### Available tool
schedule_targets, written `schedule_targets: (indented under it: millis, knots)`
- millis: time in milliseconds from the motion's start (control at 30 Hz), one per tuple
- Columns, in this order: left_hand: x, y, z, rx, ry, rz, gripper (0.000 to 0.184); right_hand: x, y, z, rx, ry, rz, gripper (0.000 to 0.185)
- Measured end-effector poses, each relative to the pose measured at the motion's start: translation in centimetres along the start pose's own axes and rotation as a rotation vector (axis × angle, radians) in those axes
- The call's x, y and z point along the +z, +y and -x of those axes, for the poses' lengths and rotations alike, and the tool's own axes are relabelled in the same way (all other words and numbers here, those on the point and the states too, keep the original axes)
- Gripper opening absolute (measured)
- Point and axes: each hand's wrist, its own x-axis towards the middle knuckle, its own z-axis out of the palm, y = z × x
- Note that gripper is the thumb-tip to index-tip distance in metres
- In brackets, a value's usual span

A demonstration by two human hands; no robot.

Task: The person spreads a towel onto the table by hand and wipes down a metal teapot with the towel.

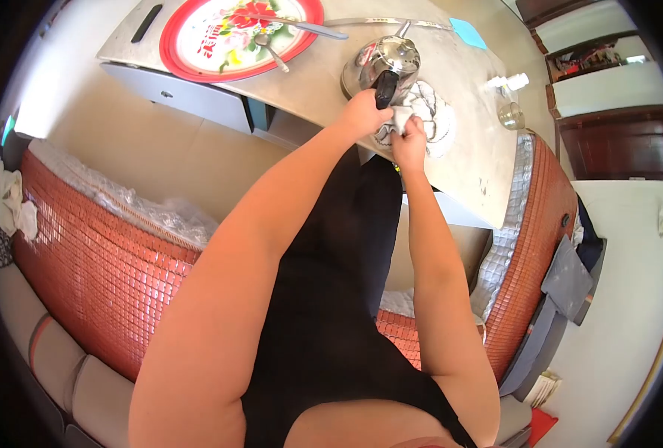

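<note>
A shiny metal kettle (371,63) with a black handle (386,88) is at the table's near edge, its spout facing away from me. My left hand (365,113) is closed at the lower end of that handle; its fingertips are partly hidden and come close to the cloth. Beside it, my right hand (410,143) pinches a bunched part of a white cloth with dark lines (437,123). The rest of the cloth lies crumpled on the table (309,82) against the kettle's right side.
A red-rimmed floral tray (169,45) at the left carries a knife (313,28) and a spoon (275,56). Behind the kettle lies a blue fly swatter (467,33). A glass (511,116) and a white bottle (517,81) stand right. Beaded-covered seats (107,254) flank me.
</note>
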Motion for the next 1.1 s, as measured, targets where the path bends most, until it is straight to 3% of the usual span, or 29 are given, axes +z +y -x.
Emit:
schedule_targets:
  millis: [33, 167, 267, 367, 600, 700, 800, 900, 1000, 1100]
  knots:
    - [0.0, -0.2, 0.1, 0.008, 0.019, -0.016, 0.023, -0.2, -0.5, 0.6, 0.096, 0.031, -0.107, 0.037]
    - [-0.2, 0.5, 0.2, 0.019, 0.023, -0.084, 0.021, -1.3, -3.8, -1.8, -0.031, 0.145, -0.466, 0.041]
    - [-0.3, 0.2, -0.1, 0.035, -0.026, -0.014, 0.020, -0.1, -4.3, -3.1, -0.041, 0.135, -0.504, 0.041]
    - [-0.9, 0.7, 0.1, 0.048, -0.086, -0.035, 0.020, 2.3, -3.0, -2.4, -0.034, 0.273, -0.611, 0.038]
    - [-1.0, 1.7, 0.4, 0.042, -0.102, -0.020, 0.020, 3.5, -2.1, 0.1, 0.015, 0.269, -0.282, 0.028]
    - [-1.2, 2.0, 0.2, -0.075, -0.126, -0.067, 0.016, 2.7, -1.0, 1.6, -0.087, 0.107, 0.095, 0.025]
    - [-0.9, 2.5, 0.7, 0.007, -0.083, -0.068, 0.018, 2.0, -0.5, 2.1, -0.157, -0.002, 0.217, 0.026]
    - [-0.8, 2.5, 0.7, -0.064, -0.070, -0.086, 0.024, 1.2, -0.8, 1.5, -0.110, 0.037, 0.057, 0.034]
    - [-0.4, 2.3, 1.6, -0.056, -0.031, 0.132, 0.021, 1.2, -1.9, 0.0, 0.012, 0.343, -0.378, 0.040]
    - [-1.1, 2.8, 2.6, -0.041, -0.100, 0.050, 0.026, -0.2, -3.2, -2.1, -0.060, 0.283, -0.304, 0.045]
